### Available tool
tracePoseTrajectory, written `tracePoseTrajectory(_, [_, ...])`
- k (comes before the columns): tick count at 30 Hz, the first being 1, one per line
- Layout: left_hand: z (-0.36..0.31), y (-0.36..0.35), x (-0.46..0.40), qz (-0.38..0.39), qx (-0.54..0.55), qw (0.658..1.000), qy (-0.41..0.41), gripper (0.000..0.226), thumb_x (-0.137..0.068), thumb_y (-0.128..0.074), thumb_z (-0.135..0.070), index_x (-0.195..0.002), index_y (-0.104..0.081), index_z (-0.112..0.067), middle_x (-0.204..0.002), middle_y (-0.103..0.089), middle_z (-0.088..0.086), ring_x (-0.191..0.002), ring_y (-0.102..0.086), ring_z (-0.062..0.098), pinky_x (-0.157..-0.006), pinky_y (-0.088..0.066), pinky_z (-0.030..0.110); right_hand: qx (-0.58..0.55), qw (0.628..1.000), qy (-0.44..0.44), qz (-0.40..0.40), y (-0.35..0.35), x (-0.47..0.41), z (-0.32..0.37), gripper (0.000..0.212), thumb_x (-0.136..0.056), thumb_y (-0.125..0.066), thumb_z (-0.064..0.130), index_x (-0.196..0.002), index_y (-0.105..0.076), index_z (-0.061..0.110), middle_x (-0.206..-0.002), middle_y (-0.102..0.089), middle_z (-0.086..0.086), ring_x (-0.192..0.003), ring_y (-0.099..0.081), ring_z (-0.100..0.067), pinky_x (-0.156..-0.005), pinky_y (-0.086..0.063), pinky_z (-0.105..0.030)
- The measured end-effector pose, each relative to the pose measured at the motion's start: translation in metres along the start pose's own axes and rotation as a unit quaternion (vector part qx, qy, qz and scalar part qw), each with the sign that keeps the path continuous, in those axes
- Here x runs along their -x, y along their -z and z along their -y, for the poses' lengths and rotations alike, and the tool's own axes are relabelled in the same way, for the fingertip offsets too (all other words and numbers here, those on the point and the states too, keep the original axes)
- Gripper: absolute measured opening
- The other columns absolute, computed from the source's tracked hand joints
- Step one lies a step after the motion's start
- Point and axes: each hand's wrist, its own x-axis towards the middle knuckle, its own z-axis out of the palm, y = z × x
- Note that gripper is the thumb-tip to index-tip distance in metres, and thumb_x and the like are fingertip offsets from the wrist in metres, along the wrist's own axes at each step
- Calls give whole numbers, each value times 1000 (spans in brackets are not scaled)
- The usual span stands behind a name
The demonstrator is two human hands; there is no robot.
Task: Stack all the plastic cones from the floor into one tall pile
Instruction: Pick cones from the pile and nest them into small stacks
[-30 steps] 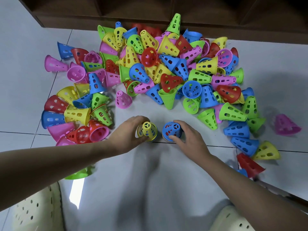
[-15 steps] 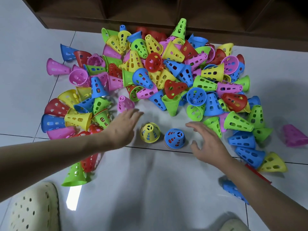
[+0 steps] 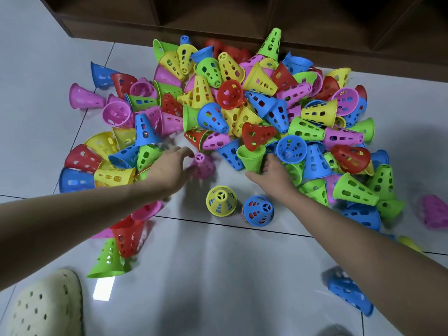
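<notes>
No writing or brand mark could be read on anything in view. The plastic cones [image 3: 232,112] were small perforated ones in red, yellow, blue, green and pink, each with rows of oblong holes down the sides and a spoked ring at the narrow top. Most lay tumbled in a broad heap on the pale tiled floor [image 3: 218,275], against the foot of a dark wooden cabinet [image 3: 218,15], some on their sides, some showing their open mouths.

Nearer the person, two short stacks stood upright side by side: a yellow-topped stack [image 3: 221,200] and a blue-topped stack [image 3: 258,210], just apart from each other and clear of the heap.

The left hand [image 3: 169,169] reached to an upright pink cone [image 3: 203,165] at the heap's near edge, its fingers curled over the top, touching it; whether the grip had closed could not be told through the blur. The right hand [image 3: 272,174] held a green cone [image 3: 252,157] that stood mouth-up, thumb and fingers wrapped round its narrow end.

A cream perforated clog [image 3: 46,304] showed at the lower left.
</notes>
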Motion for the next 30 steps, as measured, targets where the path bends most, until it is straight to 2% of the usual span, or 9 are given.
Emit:
tracePoseTrajectory(3, [-5,-4,6,34,-21,999,-27,54,-91,-69,-38,-138,-51,-20,-134,-58,8,-118,-56,29,-96,-49,42,16,999,9,-31,-5,-7,9,54,-77,-82,38,-115,-53,13,-108,-64,-3,-98,-59,-20,-82,-48,-33])
tracePoseTrajectory(6, [-10,-8,4,54,-25,998,-28,62,-90,-70,-42,-144,-48,-22,-134,-58,11,-119,-55,32,-97,-49,43,13,999,20,-43,-4,-8,11,51,-77,-81,40,-113,-53,17,-105,-65,0,-98,-62,-21,-83,-52,-37])
tracePoseTrajectory(9, [-16,-12,-1,43,8,998,-39,58,-91,-68,-41,-144,-49,-26,-130,-60,8,-114,-57,30,-92,-51,42,18,998,26,-45,4,-2,7,48,-77,-77,49,-110,-54,23,-96,-67,6,-91,-65,-17,-79,-56,-43])
tracePoseTrajectory(11, [-17,-12,-5,42,21,998,-35,57,-90,-70,-42,-142,-51,-29,-130,-59,5,-115,-56,26,-91,-50,37,17,998,27,-48,12,7,3,42,-81,-76,48,-110,-58,23,-91,-67,9,-86,-66,-14,-75,-55,-39])
tracePoseTrajectory(16, [-24,-4,-7,7,77,996,-55,44,-92,-66,-45,-129,-57,-24,-121,-64,0,-108,-58,18,-84,-47,32,29,997,30,-63,34,32,-4,50,-87,-69,52,-123,-65,17,-103,-69,2,-98,-63,-17,-82,-50,-31])
tracePoseTrajectory(22, [-43,31,23,-48,147,980,-128,46,-96,-55,-57,-124,-52,-21,-113,-63,-2,-97,-59,16,-87,-53,39,15,995,39,-87,56,67,7,36,-80,-79,46,-105,-68,23,-70,-70,3,-63,-64,-9,-62,-50,-21])
tracePoseTrajectory(26, [-57,41,56,-3,172,965,-198,38,-98,-53,-55,-117,-52,-22,-102,-65,-5,-88,-63,19,-77,-51,33,5,990,80,-117,67,95,21,24,-83,-78,39,-101,-66,29,-63,-64,9,-54,-55,-2,-56,-41,-12])
tracePoseTrajectory(28, [-59,37,64,31,125,963,-238,37,-97,-57,-51,-120,-52,-23,-109,-64,-4,-97,-62,19,-79,-51,32,24,985,110,-134,70,109,23,25,-86,-72,44,-100,-65,25,-67,-61,13,-60,-56,-1,-60,-42,-14])
tracePoseTrajectory(30, [-57,29,65,51,27,957,-285,42,-95,-63,-43,-128,-54,-19,-122,-62,0,-110,-57,19,-90,-48,31,70,978,141,-134,70,120,23,38,-86,-63,57,-99,-63,21,-76,-60,12,-68,-56,-4,-67,-47,-27])
